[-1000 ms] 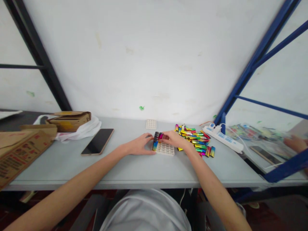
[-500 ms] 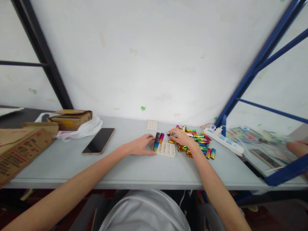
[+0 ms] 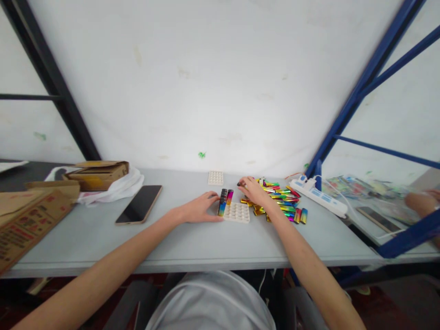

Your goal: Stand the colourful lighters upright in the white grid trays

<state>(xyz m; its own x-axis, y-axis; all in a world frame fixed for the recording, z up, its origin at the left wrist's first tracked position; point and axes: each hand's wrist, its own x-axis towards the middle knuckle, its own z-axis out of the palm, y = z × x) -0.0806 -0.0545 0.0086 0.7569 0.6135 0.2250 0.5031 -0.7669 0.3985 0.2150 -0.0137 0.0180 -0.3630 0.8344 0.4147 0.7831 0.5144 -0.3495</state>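
A small white tray with round holes (image 3: pixel 237 213) lies on the grey table (image 3: pixel 192 238). Several shiny rainbow-coloured tubes (image 3: pixel 224 202) stand upright along the tray's left edge. My left hand (image 3: pixel 201 208) rests flat beside the tray, fingers against those tubes. A loose pile of the same coloured tubes (image 3: pixel 283 201) lies to the right of the tray. My right hand (image 3: pixel 250 190) hovers over the pile's near-left side with a dark tube pinched at the fingertips.
A second white holed tray (image 3: pixel 215 178) sits near the wall. A phone (image 3: pixel 139 204) lies face up at left, beside cardboard boxes (image 3: pixel 98 173) and a white bag. A white power strip (image 3: pixel 318 197) lies at right by a blue frame. Another person's hand (image 3: pixel 417 201) is at far right.
My right hand left the tray, moved right to the pile and now lifts back toward the wall with a tube at its fingertips. My left hand stayed put.
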